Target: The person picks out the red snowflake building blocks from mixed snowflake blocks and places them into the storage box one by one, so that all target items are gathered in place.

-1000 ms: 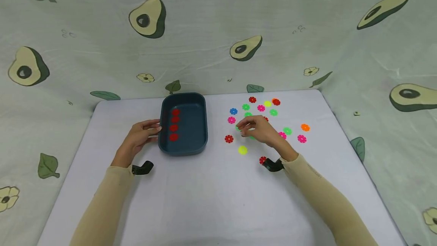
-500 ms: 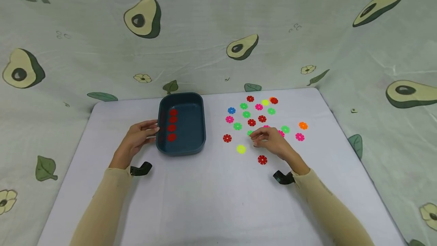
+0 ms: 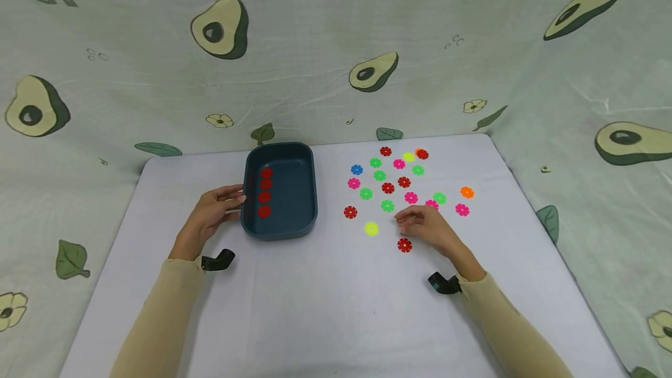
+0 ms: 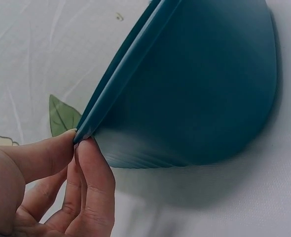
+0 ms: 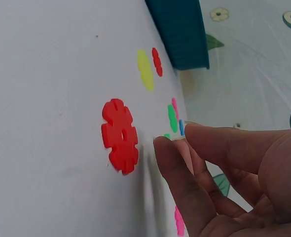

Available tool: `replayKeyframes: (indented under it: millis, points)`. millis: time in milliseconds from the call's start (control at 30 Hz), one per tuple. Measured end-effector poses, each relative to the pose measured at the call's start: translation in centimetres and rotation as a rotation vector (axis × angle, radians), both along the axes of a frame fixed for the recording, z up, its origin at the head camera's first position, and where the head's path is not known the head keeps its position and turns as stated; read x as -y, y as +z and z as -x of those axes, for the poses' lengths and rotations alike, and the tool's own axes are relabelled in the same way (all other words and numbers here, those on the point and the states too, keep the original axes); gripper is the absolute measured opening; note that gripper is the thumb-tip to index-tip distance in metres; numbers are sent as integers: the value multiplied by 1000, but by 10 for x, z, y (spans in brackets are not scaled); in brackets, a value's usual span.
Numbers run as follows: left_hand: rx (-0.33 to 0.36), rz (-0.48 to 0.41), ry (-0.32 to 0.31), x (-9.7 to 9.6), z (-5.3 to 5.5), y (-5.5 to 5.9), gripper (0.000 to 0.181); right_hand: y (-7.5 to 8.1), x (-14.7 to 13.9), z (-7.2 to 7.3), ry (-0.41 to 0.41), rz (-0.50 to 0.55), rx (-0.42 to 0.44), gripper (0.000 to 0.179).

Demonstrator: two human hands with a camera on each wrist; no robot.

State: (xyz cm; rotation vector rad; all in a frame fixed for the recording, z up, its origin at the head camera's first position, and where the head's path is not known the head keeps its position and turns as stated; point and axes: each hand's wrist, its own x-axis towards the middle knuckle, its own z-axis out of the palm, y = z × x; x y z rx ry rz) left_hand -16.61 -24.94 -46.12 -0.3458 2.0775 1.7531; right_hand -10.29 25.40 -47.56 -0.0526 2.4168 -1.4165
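Observation:
The left side of a dark blue rectangular tray [image 3: 294,220] is gripped by my left hand [image 3: 207,214]. Thumb and forefinger pinch the tray's rim [image 4: 116,79] in the left wrist view. A column of several red discs [image 3: 264,197] lies inside it. My right hand [image 3: 427,226] hovers over the right side of the table, fingers loosely bent and holding nothing. Just below its fingertips lies a red notched flower-shaped disc [image 3: 404,245], large in the right wrist view. A green disc [image 3: 387,206] and a yellow disc [image 3: 371,228] are left of that hand.
More notched discs lie scattered beyond the right hand: a blue disc [image 3: 357,170], an orange disc [image 3: 467,192], a pink disc [image 3: 462,210] and several others. A white table [image 3: 315,308] bears everything. Behind it hangs a cloth [image 3: 304,98] printed with avocados.
My right hand has moved right and toward me, away from the middle of the scattered discs, uncovering green and red ones. My left hand stays on the tray.

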Motion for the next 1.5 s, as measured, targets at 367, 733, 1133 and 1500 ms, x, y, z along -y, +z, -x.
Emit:
replayKeyframes:
  millis: [367,733,1133,1500]
  points:
    - [9,-12,-4,2,2,-4,61,-5,-10,-17,-10,-30,-6,30]
    - [-8,-2,2,1,0,0,60,-8,1,-25,-18,-146,-58,31]
    - [1,-2,10,0,0,0,59,-4,12,-29,38,-258,-96,22]
    - [-7,-1,8,0,-1,0,59,1,13,-27,50,-289,-83,21]
